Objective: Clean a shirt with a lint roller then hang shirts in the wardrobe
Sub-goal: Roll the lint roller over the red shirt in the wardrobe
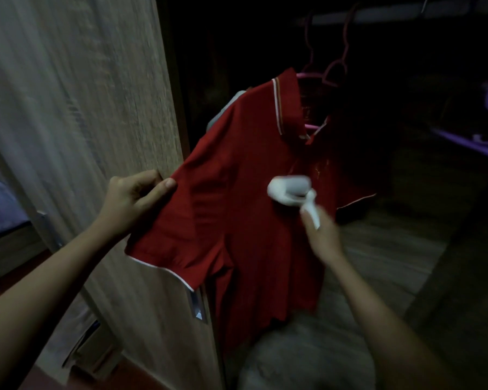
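A red polo shirt (237,192) with white trim hangs on a pink hanger (316,77) inside the dark wardrobe. My left hand (135,198) pinches the shirt's left sleeve near the shoulder and holds it stretched out. My right hand (321,235) grips the white handle of a lint roller (289,191). The roller's white head lies against the shirt's chest, below the collar. The right hand and roller are blurred.
An open wooden wardrobe door (96,108) with a metal handle (196,305) stands on the left, close behind the sleeve. A second pink hanger (335,63) hangs behind the shirt. Purple hangers (468,142) sit at the right. A wooden wardrobe floor (383,249) lies below.
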Motion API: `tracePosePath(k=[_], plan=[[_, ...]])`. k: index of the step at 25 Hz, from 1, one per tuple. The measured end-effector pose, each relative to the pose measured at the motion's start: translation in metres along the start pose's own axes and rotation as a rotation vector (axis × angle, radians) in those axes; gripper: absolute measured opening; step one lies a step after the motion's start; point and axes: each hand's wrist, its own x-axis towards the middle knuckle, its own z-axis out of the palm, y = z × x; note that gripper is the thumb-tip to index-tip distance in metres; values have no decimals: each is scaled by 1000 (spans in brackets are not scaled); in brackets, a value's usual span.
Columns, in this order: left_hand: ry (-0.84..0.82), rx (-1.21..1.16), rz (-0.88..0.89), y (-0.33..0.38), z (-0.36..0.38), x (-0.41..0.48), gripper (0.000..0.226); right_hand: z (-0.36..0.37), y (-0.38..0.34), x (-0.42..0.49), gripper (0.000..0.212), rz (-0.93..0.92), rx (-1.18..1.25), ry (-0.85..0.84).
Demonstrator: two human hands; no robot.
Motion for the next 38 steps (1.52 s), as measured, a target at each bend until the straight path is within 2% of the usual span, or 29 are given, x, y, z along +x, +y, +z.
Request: tracePosePath(k=[3, 4, 6, 7, 10, 13, 15, 17, 20, 22, 23, 24, 26, 28, 32, 34, 36, 38], plan=[[-5, 12, 3, -2, -1, -1, 34, 47, 49, -80, 16, 116, -14, -293], [-10, 12, 5, -1, -1, -1, 36, 50, 64, -92, 24, 155, -25, -328], [-17, 20, 5, -1, -1, -1, 36, 42, 78, -82, 56, 183, -15, -263], [-19, 26, 3, -1, -1, 0, 35, 33, 83, -63, 59, 205, -16, -201], [-3, 34, -8, 0, 0, -1, 33, -11, 67, 14, 31, 155, -72, -54], [18, 13, -21, 0, 2, -3, 33, -52, 21, 77, 32, 38, -53, 95], [24, 0, -24, 1, 2, -3, 35, -58, 3, 94, 31, 17, -2, 135], [31, 7, -27, 1, 2, -3, 37, -42, 14, 83, 28, 26, 35, 100], [43, 11, -33, 0, 2, -5, 40, 19, 77, 3, 27, 117, 49, -99], [40, 6, -33, 1, 3, -4, 39, 53, 126, -57, 53, 249, 75, -220], [35, 6, -30, 1, 3, -4, 38, 65, 151, -76, 61, 250, 57, -275], [32, 9, -22, 1, 3, -3, 39, 71, 166, -85, 61, 238, 40, -300], [30, 28, -13, 1, 3, -3, 42, 61, 156, -73, 48, 269, 29, -300], [36, 32, -21, 2, 3, -2, 45, 41, 137, -25, 20, 280, 2, -254], [37, 19, -45, 4, 5, -4, 38, -15, 93, 75, 31, 135, -71, -17], [39, 36, -55, 5, 5, -4, 32, -24, 72, 97, 34, 122, -21, 54], [43, 42, -57, 5, 6, -5, 30, -16, 71, 91, 32, 107, 19, 46], [47, 58, -59, 5, 5, -5, 32, 10, 102, 51, 30, 107, 38, -83]])
